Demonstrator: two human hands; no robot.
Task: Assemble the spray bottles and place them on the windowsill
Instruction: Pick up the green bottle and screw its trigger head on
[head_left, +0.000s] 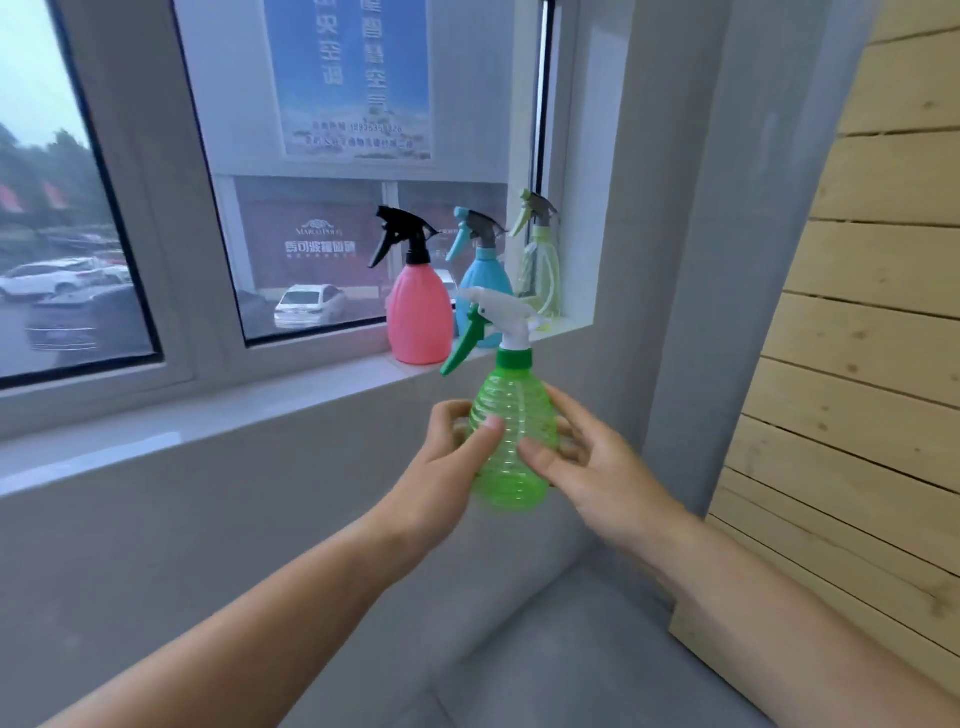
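Nearest: bare left forearm (260, 597) and right forearm (779, 597) come in from the bottom corners and meet mid-frame.

Left grip (447, 460) and right grip (597, 467) are both closed round the clear green ribbed plastic spray bottle (511, 441).
- Left: thumb laid across the front of the ribs, fingers curled round the far left side.
- Right: thumb on the lower front, fingers wrapped round the right side, partly seen through the plastic.

The bottle is upright, held in the air and resting on nothing. Its white spray head with green trigger (491, 319) sits on a green screw collar (514, 359), trigger pointing left and down. Can't tell if the collar is fully tight.

Behind it is the plain grey wall (208, 519) under the window. The held bottle is in front of that wall, near the white windowsill (208, 415) but not on it. Its spray head overlaps the sill line in view.

On the sill's right end are three bottles in a row, all upright, heads on, triggers facing left:
- opaque pink plastic spray bottle (420, 322), black head, nearest
- opaque blue plastic spray bottle (485, 280), blue-grey head, just behind it
- translucent pale yellow-green spray bottle (543, 270), furthest, in the corner by the window reveal

Pink and blue overlap in view; contact unclear.

On the right is a light wooden slat panel (857, 364). On the pane is a blue poster (353, 78) with mirrored text. Outside are parked cars (306, 306) and trees (31, 171).
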